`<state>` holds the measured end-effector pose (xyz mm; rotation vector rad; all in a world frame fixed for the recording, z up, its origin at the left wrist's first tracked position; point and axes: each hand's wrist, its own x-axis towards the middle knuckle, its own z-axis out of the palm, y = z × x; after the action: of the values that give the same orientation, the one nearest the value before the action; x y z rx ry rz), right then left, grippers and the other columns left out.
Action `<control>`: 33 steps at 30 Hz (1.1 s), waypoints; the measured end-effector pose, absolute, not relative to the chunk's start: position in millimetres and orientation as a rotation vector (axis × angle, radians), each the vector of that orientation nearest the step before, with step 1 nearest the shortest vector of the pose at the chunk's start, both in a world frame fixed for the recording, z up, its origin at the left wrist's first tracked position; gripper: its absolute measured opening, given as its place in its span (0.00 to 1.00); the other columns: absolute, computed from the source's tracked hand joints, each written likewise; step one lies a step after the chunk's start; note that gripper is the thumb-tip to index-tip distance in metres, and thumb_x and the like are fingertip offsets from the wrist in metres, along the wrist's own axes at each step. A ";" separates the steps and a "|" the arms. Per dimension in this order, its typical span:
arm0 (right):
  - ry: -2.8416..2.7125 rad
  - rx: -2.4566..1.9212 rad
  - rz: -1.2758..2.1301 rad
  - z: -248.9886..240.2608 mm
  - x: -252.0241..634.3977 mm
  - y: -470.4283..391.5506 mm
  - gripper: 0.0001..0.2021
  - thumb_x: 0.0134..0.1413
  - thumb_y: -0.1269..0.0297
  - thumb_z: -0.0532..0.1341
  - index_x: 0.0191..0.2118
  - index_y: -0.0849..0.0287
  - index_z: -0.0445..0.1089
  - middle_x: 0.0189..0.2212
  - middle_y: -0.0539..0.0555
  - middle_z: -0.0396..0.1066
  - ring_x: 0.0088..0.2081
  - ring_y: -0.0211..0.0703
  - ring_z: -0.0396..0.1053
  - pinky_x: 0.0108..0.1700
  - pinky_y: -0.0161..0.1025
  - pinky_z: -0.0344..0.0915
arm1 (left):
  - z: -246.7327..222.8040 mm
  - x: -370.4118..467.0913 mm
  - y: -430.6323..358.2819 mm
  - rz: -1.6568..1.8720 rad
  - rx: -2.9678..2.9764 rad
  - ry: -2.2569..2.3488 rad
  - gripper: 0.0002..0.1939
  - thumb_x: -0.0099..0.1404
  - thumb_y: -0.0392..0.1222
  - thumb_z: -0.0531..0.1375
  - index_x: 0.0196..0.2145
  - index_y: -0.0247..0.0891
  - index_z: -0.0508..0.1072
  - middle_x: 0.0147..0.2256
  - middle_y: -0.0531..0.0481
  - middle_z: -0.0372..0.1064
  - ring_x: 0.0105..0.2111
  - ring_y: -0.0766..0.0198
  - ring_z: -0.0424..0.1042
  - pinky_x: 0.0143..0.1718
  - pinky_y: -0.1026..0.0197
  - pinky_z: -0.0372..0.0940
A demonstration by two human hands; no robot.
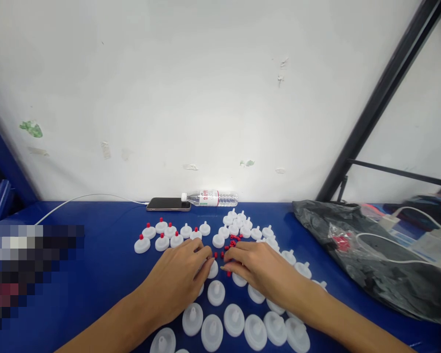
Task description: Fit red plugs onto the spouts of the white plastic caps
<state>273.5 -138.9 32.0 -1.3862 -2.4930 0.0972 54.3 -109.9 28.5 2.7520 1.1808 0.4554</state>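
My left hand [185, 267] is closed, thumb and fingers pinching at the edge of a white spouted cap [213, 269], partly hidden behind the thumb. My right hand [255, 264] has its fingers drawn together beside small red tips [232, 243]. Whatever sits between those fingertips is hidden. Just below the right thumb lies another red tip [228, 274]. Several white caps with bare spouts spread below and to the right of the hands, among them one cap [216, 293] between the forearms. At the left, several caps [142, 244] carry red tips on their spouts.
A phone [168, 204] on a white cable and a clear bottle [213, 198] lying on its side rest along the wall. A black plastic bag [353, 264] covers the right side, with a packet of red pieces [341, 242] on it. Blue tabletop [106, 264] lies underneath.
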 end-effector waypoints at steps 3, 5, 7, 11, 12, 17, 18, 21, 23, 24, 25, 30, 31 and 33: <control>-2.472 -1.363 0.166 32.1 273.2 -139.6 0.11 0.70 0.58 0.55 0.44 0.55 0.74 0.35 0.50 0.74 0.34 0.39 0.73 0.37 0.35 0.63 | 29.1 54.0 -110.3 0.464 2.751 1.168 0.17 0.75 0.39 0.44 0.42 0.41 0.74 0.39 0.48 0.70 0.39 0.57 0.72 0.34 0.56 0.63; -2.463 -1.363 0.198 32.7 272.6 -139.6 0.10 0.69 0.60 0.56 0.43 0.54 0.74 0.35 0.50 0.74 0.35 0.39 0.73 0.38 0.35 0.64 | 29.5 54.0 -110.1 0.465 2.746 1.176 0.18 0.75 0.39 0.44 0.42 0.41 0.74 0.39 0.48 0.70 0.39 0.57 0.72 0.34 0.56 0.63; -2.455 -1.378 0.199 33.4 271.9 -139.8 0.08 0.68 0.62 0.58 0.44 0.54 0.75 0.37 0.50 0.74 0.36 0.39 0.73 0.40 0.35 0.64 | 29.8 54.3 -109.9 0.457 2.740 1.179 0.17 0.75 0.39 0.45 0.41 0.41 0.74 0.38 0.48 0.70 0.38 0.57 0.72 0.34 0.56 0.64; -2.473 -1.420 0.157 34.0 270.9 -141.2 0.07 0.66 0.63 0.60 0.44 0.54 0.75 0.38 0.50 0.75 0.37 0.41 0.73 0.40 0.36 0.64 | 30.0 55.1 -110.4 0.469 2.721 1.186 0.17 0.75 0.38 0.45 0.41 0.40 0.74 0.38 0.48 0.70 0.38 0.57 0.72 0.34 0.55 0.64; -2.482 -1.421 0.148 34.0 270.8 -141.6 0.08 0.66 0.63 0.59 0.44 0.53 0.76 0.38 0.50 0.75 0.37 0.41 0.73 0.40 0.36 0.64 | 30.1 55.2 -110.8 0.488 2.714 1.186 0.17 0.75 0.38 0.45 0.41 0.40 0.74 0.38 0.48 0.70 0.38 0.57 0.72 0.35 0.55 0.64; -2.505 -1.418 0.102 34.3 270.4 -142.6 0.10 0.67 0.64 0.57 0.42 0.54 0.76 0.37 0.50 0.75 0.38 0.41 0.73 0.42 0.37 0.64 | 30.9 54.7 -112.8 0.681 2.648 1.128 0.15 0.74 0.38 0.46 0.40 0.39 0.72 0.37 0.48 0.70 0.39 0.58 0.71 0.41 0.53 0.65; -2.513 -1.418 0.092 34.7 270.3 -142.6 0.10 0.67 0.64 0.56 0.42 0.54 0.76 0.37 0.50 0.75 0.37 0.41 0.73 0.41 0.37 0.64 | 31.1 54.6 -113.0 0.724 2.625 1.111 0.15 0.74 0.38 0.46 0.40 0.40 0.72 0.37 0.49 0.70 0.39 0.58 0.71 0.41 0.53 0.65; -2.538 -1.415 0.075 36.4 270.0 -142.9 0.11 0.68 0.63 0.56 0.40 0.54 0.76 0.36 0.50 0.74 0.37 0.40 0.73 0.41 0.37 0.65 | 31.3 54.2 -113.3 0.822 2.549 1.061 0.13 0.75 0.40 0.47 0.41 0.41 0.70 0.38 0.51 0.72 0.39 0.60 0.71 0.43 0.54 0.64; -2.545 -1.414 0.082 37.1 269.9 -143.2 0.11 0.68 0.61 0.57 0.41 0.54 0.76 0.37 0.51 0.74 0.39 0.41 0.73 0.42 0.37 0.65 | 30.7 53.6 -113.9 0.862 2.519 1.039 0.12 0.75 0.40 0.47 0.42 0.43 0.70 0.39 0.52 0.74 0.40 0.60 0.72 0.44 0.54 0.65; -2.546 -1.415 0.083 37.1 270.0 -143.3 0.10 0.67 0.59 0.57 0.42 0.54 0.76 0.37 0.51 0.74 0.40 0.42 0.73 0.42 0.38 0.65 | 30.1 53.2 -114.2 0.876 2.509 1.037 0.12 0.75 0.40 0.47 0.43 0.44 0.70 0.40 0.53 0.74 0.41 0.60 0.72 0.45 0.54 0.65; -2.547 -1.419 0.081 36.9 270.2 -143.4 0.10 0.67 0.59 0.58 0.43 0.53 0.76 0.38 0.51 0.74 0.41 0.43 0.73 0.43 0.38 0.65 | 29.5 52.8 -114.5 0.890 2.503 1.038 0.12 0.75 0.40 0.47 0.44 0.44 0.70 0.41 0.53 0.75 0.42 0.60 0.73 0.46 0.54 0.65; -2.583 -1.407 0.059 35.4 270.5 -143.1 0.09 0.67 0.63 0.57 0.44 0.53 0.75 0.38 0.50 0.75 0.39 0.43 0.73 0.43 0.39 0.65 | 28.5 52.3 -113.2 0.960 2.527 1.028 0.12 0.75 0.39 0.47 0.47 0.45 0.68 0.45 0.52 0.75 0.46 0.60 0.73 0.49 0.54 0.65; -2.582 -1.403 0.051 35.5 270.3 -143.2 0.09 0.67 0.63 0.57 0.43 0.53 0.74 0.38 0.50 0.74 0.39 0.43 0.73 0.42 0.39 0.65 | 29.0 52.5 -112.5 0.969 2.538 1.021 0.12 0.75 0.39 0.46 0.47 0.45 0.68 0.45 0.52 0.74 0.47 0.60 0.72 0.49 0.54 0.65; -2.567 -1.412 0.043 36.3 269.4 -143.7 0.08 0.67 0.63 0.57 0.43 0.53 0.74 0.38 0.50 0.74 0.38 0.42 0.73 0.40 0.38 0.65 | 30.1 52.6 -111.3 0.970 2.545 1.015 0.12 0.76 0.39 0.45 0.47 0.45 0.67 0.45 0.51 0.73 0.47 0.61 0.72 0.49 0.55 0.65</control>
<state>269.4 -143.7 36.3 -1.4115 -2.5672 0.0432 52.6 -111.3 30.1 2.5452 1.0147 0.9703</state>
